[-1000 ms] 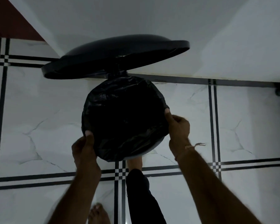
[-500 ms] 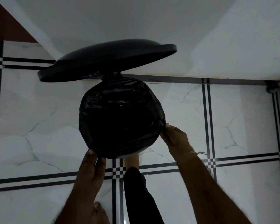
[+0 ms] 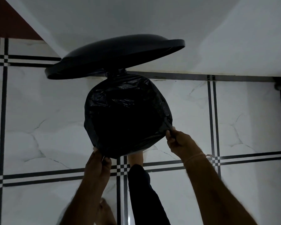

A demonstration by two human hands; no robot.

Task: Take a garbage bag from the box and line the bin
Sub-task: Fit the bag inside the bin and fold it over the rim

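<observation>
Pinching the edge of the black garbage bag (image 3: 128,114), both hands work at the near side of the pedal bin (image 3: 140,151), which stands at the centre of the view seen from above; the bag is already stretched over the bin's mouth, its crinkled film covering the whole opening and folding down outside the rim; only a pale sliver of the bin wall shows at about 6 o'clock below the bag. The left hand (image 3: 98,166) is closed on the film at about 7 o'clock of the rim, fingers curled around a fold; the right hand (image 3: 179,142) is closed on a gathered tail of film at about 4 o'clock, thumb and fingers pressed together on it; a thin thread bracelet (image 3: 194,158) circles the right wrist. The dark round lid (image 3: 113,56) stands tilted open at 12 o'clock, hinged at the bin's far edge, against the white wall (image 3: 201,30). A foot (image 3: 135,158) in a dark trouser leg reaches under the bin at 6 o'clock; the floor (image 3: 39,119) is pale marbled tile with black checked borders.
</observation>
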